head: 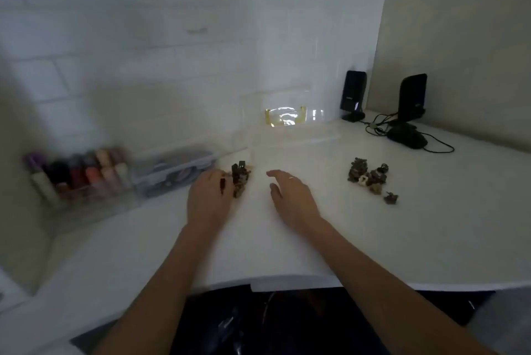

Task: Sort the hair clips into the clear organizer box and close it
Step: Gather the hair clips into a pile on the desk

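A clear organizer box (316,137) stands open at the back middle of the white counter, and its raised lid carries a yellow latch (285,116). A pile of brown and dark hair clips (240,181) lies left of the box. My left hand (208,199) is at this pile, its fingers curled down, and it pinches a small dark clip (222,183). Hovering over the counter in front of the box, my right hand (291,196) holds nothing and its fingers are relaxed. A second pile of hair clips (367,176) lies to the right, apart from both hands.
At the left stand a clear rack of coloured bottles (80,179) and a clear case of small items (175,169). Two black speakers (412,99), a black mouse (406,139) and cables sit at the back right. The counter's front edge (287,283) is near my body.
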The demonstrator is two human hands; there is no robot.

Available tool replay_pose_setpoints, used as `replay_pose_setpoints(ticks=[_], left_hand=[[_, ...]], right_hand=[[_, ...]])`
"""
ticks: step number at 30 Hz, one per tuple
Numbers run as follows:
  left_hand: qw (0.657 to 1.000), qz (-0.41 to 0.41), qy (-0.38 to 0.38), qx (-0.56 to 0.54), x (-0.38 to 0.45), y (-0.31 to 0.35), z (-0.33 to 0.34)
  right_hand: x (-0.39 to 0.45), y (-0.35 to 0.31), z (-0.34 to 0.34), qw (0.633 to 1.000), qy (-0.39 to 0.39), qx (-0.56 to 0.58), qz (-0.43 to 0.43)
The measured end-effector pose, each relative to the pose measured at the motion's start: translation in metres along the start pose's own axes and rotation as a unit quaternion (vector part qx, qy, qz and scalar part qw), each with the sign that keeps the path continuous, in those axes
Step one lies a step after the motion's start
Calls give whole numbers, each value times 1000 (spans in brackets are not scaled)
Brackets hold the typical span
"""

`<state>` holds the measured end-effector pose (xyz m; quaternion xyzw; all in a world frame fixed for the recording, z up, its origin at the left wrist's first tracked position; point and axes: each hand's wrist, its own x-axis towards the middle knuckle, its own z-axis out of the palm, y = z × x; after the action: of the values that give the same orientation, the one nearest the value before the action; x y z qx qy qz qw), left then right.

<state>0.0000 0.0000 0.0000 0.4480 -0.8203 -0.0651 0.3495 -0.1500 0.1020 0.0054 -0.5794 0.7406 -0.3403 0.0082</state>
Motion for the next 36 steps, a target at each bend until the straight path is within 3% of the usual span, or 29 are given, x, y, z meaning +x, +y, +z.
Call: replay_pose_setpoints(ticks=[5, 8, 11, 14, 17, 25, 31, 36], left_hand=[[989, -18, -118, -89, 30, -20, 1], [977, -23, -148, -150, 41, -18, 11], [955, -61, -173, -235, 60, -8, 25], [931, -120, -241, -248, 86, -6, 41], [909, -156, -213, -322, 80, -4, 47], [951, -164, -107, -238, 55, 27, 51], [960, -170, -68, -210, 39, 61, 56], [963, -128, -93, -218, 33, 91, 69]], right_hand=[[12, 7, 7, 999, -13, 43, -2], [30, 7, 15, 994, -31, 101, 22], [47, 1, 29, 989, -35, 137, 32], [62, -2, 37, 985, -22, 165, 48], [71, -2, 40, 976, 2, 202, 79], [67, 6, 27, 919, 145, 323, 175], [54, 6, 21, 919, 142, 329, 163], [43, 14, 8, 922, 130, 324, 166]])
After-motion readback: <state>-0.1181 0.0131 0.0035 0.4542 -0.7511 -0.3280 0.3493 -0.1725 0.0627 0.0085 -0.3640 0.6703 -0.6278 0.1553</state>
